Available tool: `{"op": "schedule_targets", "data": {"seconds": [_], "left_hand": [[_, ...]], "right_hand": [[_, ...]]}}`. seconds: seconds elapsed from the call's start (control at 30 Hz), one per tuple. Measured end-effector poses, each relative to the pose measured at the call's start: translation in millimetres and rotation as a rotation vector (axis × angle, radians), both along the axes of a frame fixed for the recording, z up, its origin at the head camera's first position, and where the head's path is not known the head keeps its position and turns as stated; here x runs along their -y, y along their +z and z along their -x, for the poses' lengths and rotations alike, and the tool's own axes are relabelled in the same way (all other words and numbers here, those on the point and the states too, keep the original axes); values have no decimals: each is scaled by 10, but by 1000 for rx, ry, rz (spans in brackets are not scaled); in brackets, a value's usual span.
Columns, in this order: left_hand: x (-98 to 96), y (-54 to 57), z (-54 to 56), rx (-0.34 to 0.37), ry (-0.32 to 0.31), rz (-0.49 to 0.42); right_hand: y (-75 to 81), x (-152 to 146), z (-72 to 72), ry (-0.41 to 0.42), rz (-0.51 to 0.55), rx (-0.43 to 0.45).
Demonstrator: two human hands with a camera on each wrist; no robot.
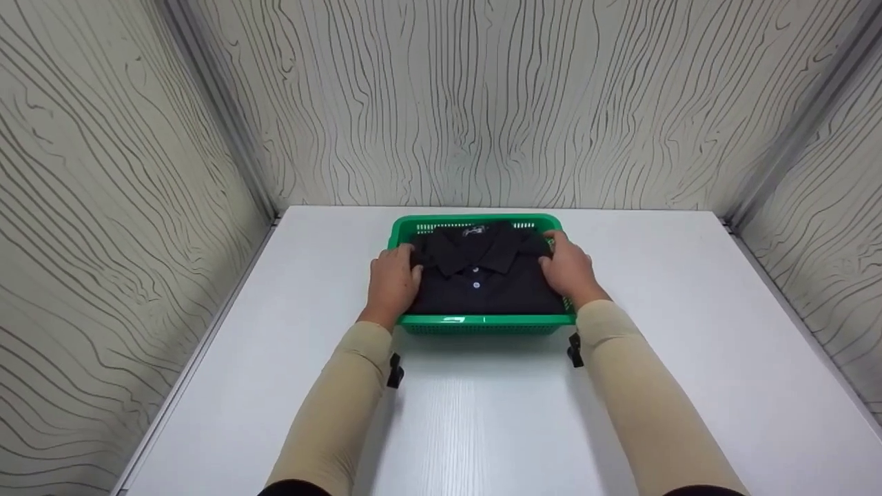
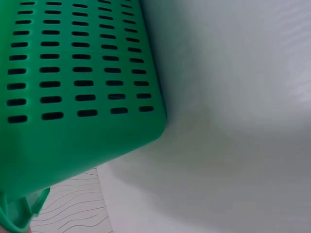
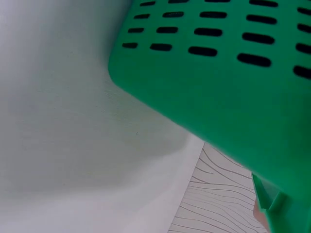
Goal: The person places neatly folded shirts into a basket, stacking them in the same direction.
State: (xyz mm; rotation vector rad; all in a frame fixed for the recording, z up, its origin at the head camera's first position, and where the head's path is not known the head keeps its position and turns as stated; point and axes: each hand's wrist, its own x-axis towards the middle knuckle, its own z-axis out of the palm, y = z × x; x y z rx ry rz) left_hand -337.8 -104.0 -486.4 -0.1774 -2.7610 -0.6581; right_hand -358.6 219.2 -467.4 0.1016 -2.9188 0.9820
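Note:
A green plastic basket [image 1: 482, 319] with slotted walls stands near the back of the white table. Inside lies a folded dark polo shirt [image 1: 489, 296], collar toward the far side, two pale buttons showing. My left hand [image 1: 395, 282] grips the basket's left rim, thumb over the inner side beside the shirt. On the opposite rim my right hand [image 1: 569, 267] holds on in the same way, its thumb at the shirt's edge. In the left wrist view the slotted outer wall [image 2: 97, 131] fills the upper left; the right wrist view shows the other end's wall [image 3: 214, 87].
The white table [image 1: 448, 427] stretches in front of the basket and to both sides. Wood-grain patterned panels [image 1: 468, 103] rise behind it and at left and right. A small black strap end [image 1: 395, 372] hangs below the left wrist, another [image 1: 575, 351] below the right.

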Motion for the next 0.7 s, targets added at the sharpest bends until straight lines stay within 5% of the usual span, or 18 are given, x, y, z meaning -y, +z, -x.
{"op": "schedule_targets", "data": {"seconds": [0.3, 0.5, 0.7], "left_hand": [[59, 14, 21, -15, 21, -159], [152, 57, 43, 41, 33, -285], [245, 91, -31, 138, 5, -345]], "right_hand": [[27, -41, 31, 7, 67, 2], [10, -104, -20, 41, 207, 8], [5, -228, -126, 29, 278, -74]]}}
